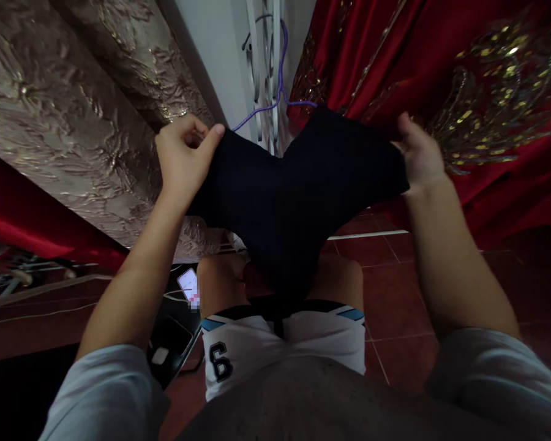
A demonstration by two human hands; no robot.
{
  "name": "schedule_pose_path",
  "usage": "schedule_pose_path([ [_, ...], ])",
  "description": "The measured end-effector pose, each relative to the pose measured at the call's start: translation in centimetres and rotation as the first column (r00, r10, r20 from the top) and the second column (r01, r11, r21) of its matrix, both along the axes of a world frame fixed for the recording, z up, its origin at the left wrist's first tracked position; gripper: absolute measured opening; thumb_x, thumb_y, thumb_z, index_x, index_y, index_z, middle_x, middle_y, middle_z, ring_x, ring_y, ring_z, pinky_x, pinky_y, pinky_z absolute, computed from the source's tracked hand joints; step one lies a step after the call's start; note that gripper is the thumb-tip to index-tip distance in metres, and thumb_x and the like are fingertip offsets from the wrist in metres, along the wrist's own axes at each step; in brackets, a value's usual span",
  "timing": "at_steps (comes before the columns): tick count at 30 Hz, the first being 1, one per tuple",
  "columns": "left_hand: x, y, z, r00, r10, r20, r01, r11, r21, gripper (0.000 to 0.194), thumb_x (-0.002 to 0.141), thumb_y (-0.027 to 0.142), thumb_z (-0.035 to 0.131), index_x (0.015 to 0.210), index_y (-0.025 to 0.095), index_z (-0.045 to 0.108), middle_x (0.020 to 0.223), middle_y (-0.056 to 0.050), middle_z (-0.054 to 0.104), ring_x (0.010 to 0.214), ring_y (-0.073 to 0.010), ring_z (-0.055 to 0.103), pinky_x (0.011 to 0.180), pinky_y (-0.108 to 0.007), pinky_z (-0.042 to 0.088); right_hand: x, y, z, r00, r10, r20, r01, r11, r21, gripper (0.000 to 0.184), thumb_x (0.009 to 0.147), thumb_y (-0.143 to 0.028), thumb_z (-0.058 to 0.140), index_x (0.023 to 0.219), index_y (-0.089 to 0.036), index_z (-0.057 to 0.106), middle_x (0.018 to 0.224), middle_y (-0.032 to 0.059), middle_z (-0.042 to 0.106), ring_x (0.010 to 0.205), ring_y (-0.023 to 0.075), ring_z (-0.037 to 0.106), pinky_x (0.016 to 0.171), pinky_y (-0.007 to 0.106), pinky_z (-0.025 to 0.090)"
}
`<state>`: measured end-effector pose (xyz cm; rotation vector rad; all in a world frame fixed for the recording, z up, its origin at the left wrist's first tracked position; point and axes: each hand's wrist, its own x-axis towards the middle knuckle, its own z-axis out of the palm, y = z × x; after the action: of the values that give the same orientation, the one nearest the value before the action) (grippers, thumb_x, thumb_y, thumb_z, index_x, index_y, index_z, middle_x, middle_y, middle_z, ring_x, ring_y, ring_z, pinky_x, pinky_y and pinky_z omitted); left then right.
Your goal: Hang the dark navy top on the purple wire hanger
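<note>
A dark navy shirt (284, 190) hangs in front of me, spread wide, its lower part falling between my knees. Its neck opening sits under a purple clothes hanger (281, 82), whose arms run into the shoulders. My left hand (188, 150) pinches the shirt's left shoulder edge between thumb and fingers. At the opposite end, my right hand (423, 153) holds the sleeve out to the side, thumb up. That hand is slightly blurred, and some of its fingers are hidden by the cloth.
Behind the hanger stands a white metal scroll frame (264, 73). Textured beige fabric (92, 116) hangs at left, red sequined fabric (500, 79) at right. A lit phone (189, 286) lies by my left knee above a dark box-like surface (172, 337). Red tiles (395, 300) cover the floor.
</note>
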<state>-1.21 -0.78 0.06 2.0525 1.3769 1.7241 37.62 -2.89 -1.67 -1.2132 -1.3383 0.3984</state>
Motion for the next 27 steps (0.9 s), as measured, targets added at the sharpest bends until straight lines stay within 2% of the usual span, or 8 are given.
schedule_pose_path([
  [3,1.9,-0.8,1.8,0.991,-0.041,-0.125,0.047,0.998,0.047,0.047,0.098,0.055,0.063,0.08,0.013,0.072,0.07,0.0,0.063,0.075,-0.016,0.06,0.093,-0.035,0.047,0.4,-1.7,1.7,0.941,0.304,-0.149,-0.336,0.887,-0.315,0.028,0.098,-0.029,0.055,0.095,-0.017,0.08,0.101,0.0056,0.08,0.093,0.0181,0.077,0.075,0.033,0.055],
  [7,4.0,-2.9,3.8,0.913,-0.302,-0.273,0.35,0.925,0.145,0.045,0.106,0.05,0.049,0.137,0.02,0.063,0.143,-0.005,0.063,0.137,-0.0213,0.053,0.121,-0.037,0.034,-0.7,-3.9,2.0,0.96,0.235,-0.151,-0.257,0.954,-0.154,0.028,0.099,-0.025,0.052,0.109,-0.018,0.077,0.13,0.0095,0.071,0.119,0.0257,0.07,0.089,0.04,0.057],
  [12,4.8,-6.0,4.6,0.863,-0.489,0.129,0.492,0.87,0.002,0.038,0.104,0.042,0.055,0.121,0.011,0.07,0.115,-0.011,0.073,0.111,-0.0245,0.07,0.109,-0.046,0.05,-4.3,-9.3,0.2,0.905,0.388,-0.177,-0.383,0.922,0.062,0.031,0.093,-0.037,0.061,0.121,-0.031,0.072,0.127,0.0026,0.073,0.123,0.0297,0.067,0.099,0.048,0.057],
  [15,4.0,-7.9,4.6,0.721,-0.494,0.487,0.669,0.679,-0.301,0.048,0.108,0.043,0.039,0.118,0.008,0.07,0.113,-0.013,0.073,0.106,-0.0238,0.073,0.108,-0.047,0.053,-7.5,-12.4,0.1,0.674,0.716,0.18,-0.71,0.696,-0.11,0.04,0.088,-0.042,0.073,0.127,-0.035,0.069,0.125,0.0013,0.072,0.12,0.0261,0.067,0.099,0.042,0.058],
  [17,2.6,-9.3,4.5,0.721,-0.43,0.543,0.68,0.59,-0.436,0.039,0.105,0.035,0.043,0.117,0.011,0.072,0.102,-0.011,0.073,0.089,-0.0203,0.075,0.095,-0.042,0.061,-9.1,-12.7,0.2,0.424,0.847,0.32,-0.832,0.504,-0.233,0.037,0.089,-0.042,0.074,0.124,-0.031,0.071,0.12,0.0033,0.073,0.111,0.0222,0.069,0.097,0.036,0.057],
  [18,1.7,-10.0,4.3,0.748,-0.433,0.503,0.659,0.572,-0.488,0.032,0.101,0.029,0.05,0.114,0.014,0.075,0.089,-0.008,0.072,0.074,-0.0175,0.073,0.08,-0.037,0.064,-9.7,-12.2,0.1,0.404,0.847,0.346,-0.838,0.494,-0.231,0.032,0.092,-0.041,0.07,0.121,-0.029,0.072,0.115,0.0038,0.074,0.107,0.0204,0.07,0.096,0.035,0.057],
  [23,-2.4,-13.1,4.3,0.801,-0.597,-0.043,0.418,0.61,-0.674,0.024,0.089,0.02,0.059,0.092,0.025,0.082,0.048,0.001,0.052,0.038,-0.0104,0.048,0.033,-0.02,0.036,-9.8,-6.7,-3.0,0.807,0.489,0.331,-0.528,0.849,0.032,0.043,0.093,-0.045,0.066,0.132,-0.028,0.065,0.135,0.0078,0.063,0.128,0.0249,0.057,0.111,0.042,0.046],
  [27,-3.5,-12.4,3.9,0.908,-0.364,-0.207,0.21,0.824,-0.527,0.02,0.087,0.019,0.059,0.089,0.021,0.079,0.062,0.0,0.063,0.053,-0.0105,0.055,0.049,-0.021,0.046,-9.2,-4.3,-6.1,0.747,0.623,0.23,-0.588,0.782,-0.207,0.037,0.091,-0.054,0.065,0.1,-0.019,0.074,0.098,0.0065,0.07,0.092,0.0208,0.066,0.083,0.034,0.054],
])
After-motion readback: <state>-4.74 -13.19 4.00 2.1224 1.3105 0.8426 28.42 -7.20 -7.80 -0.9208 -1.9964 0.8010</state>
